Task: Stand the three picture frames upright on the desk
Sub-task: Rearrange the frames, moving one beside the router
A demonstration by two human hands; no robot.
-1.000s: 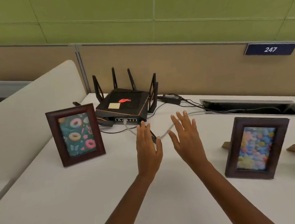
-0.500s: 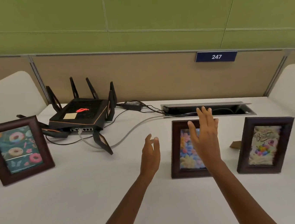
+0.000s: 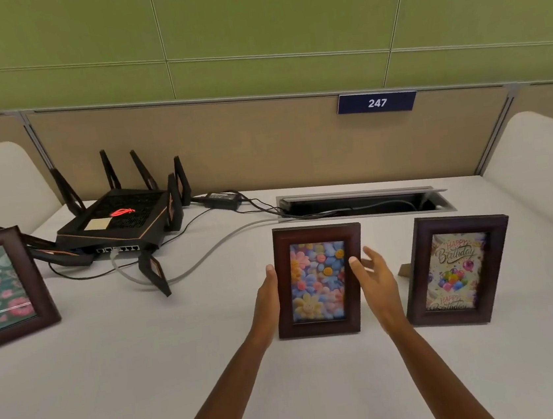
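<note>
Three dark wooden picture frames stand upright on the white desk [image 3: 122, 382]. The flower frame [image 3: 318, 282] is in the middle, and both my hands are on it. My left hand [image 3: 267, 300] presses against its left edge. My right hand [image 3: 376, 284] is at its right edge, thumb on the front border and fingers behind. The birthday frame [image 3: 456, 271] stands to the right, apart from my hands. The donut frame [image 3: 1, 290] stands at the far left, partly cut off by the image edge.
A black router [image 3: 118, 224] with several antennas sits at the back left, and its cables [image 3: 205, 258] run across the desk to an open cable tray [image 3: 363, 201]. A tan partition with a "247" sign [image 3: 376, 103] closes the back. White side panels flank the desk.
My view swung right from the donut frame to the flower frame. Both hands came down from mid-air and closed onto the flower frame's two sides.
</note>
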